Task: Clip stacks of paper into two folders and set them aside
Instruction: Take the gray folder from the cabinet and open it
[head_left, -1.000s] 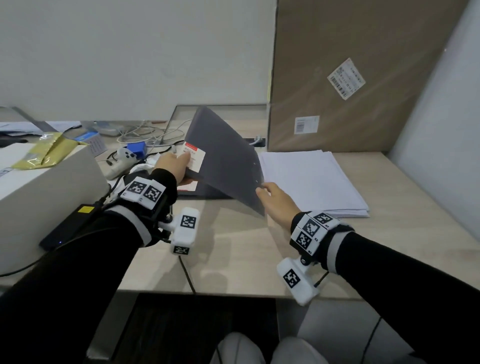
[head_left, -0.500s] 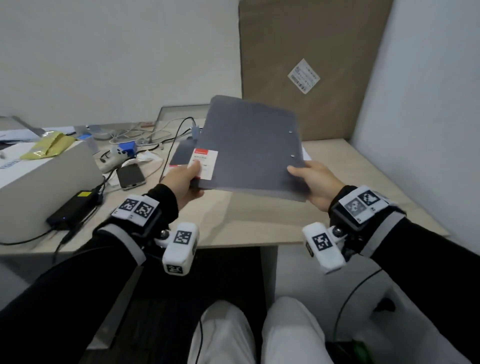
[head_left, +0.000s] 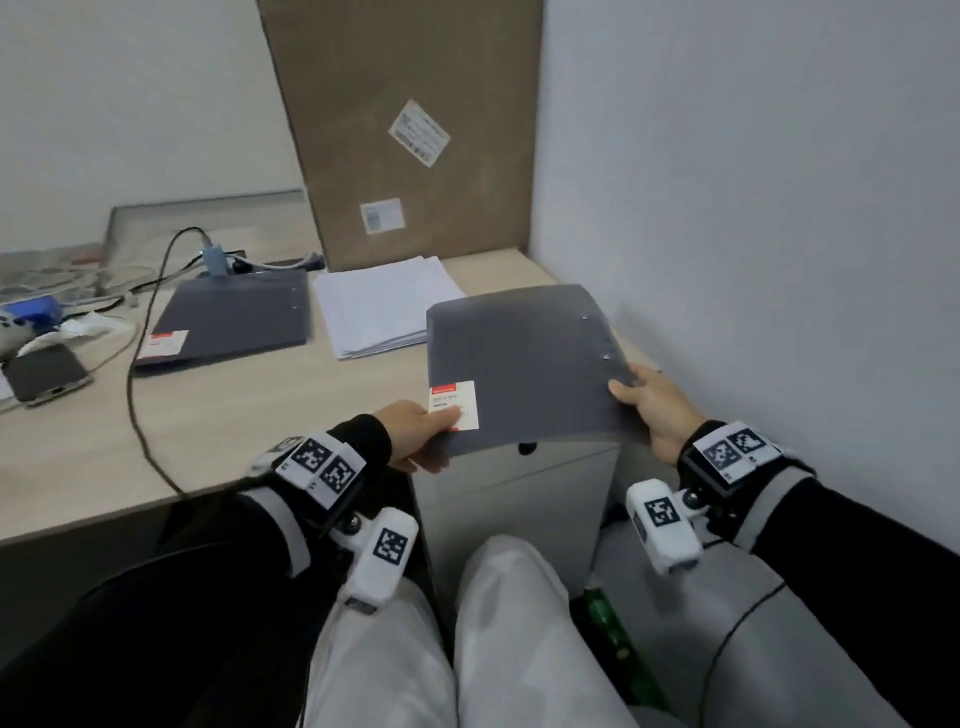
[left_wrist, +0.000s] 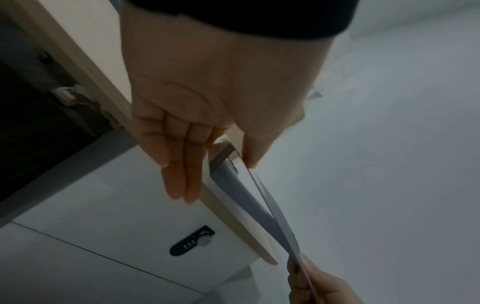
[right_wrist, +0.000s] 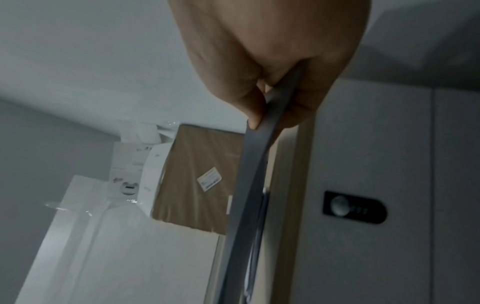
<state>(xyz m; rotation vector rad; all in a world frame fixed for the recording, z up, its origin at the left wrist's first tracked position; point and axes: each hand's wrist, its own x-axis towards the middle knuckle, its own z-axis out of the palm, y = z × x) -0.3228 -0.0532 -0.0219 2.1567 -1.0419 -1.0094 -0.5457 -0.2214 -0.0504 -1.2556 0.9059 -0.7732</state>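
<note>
I hold a closed grey folder (head_left: 524, 364) level above the desk's right front corner. My left hand (head_left: 415, 434) pinches its near left corner at the red-and-white label (head_left: 453, 404), thumb on top; in the left wrist view the fingers (left_wrist: 179, 181) lie straight beneath the folder (left_wrist: 272, 218). My right hand (head_left: 652, 410) pinches the near right corner, and the right wrist view shows the folder's edge (right_wrist: 255, 185) between thumb and fingers. A second grey folder (head_left: 234, 319) lies flat on the desk. A stack of white paper (head_left: 379, 306) sits between the two folders.
A large cardboard sheet (head_left: 405, 130) leans on the back wall. A black cable (head_left: 137, 395) crosses the desk, with a phone (head_left: 44, 371) at far left. A white drawer cabinet (head_left: 519, 499) with a lock stands under the desk corner. The right wall is close by.
Both hands have carried the folder from the middle of the desk to the right and lowered it towards the right front corner. The view has swung right; the second folder and paper stack now show.
</note>
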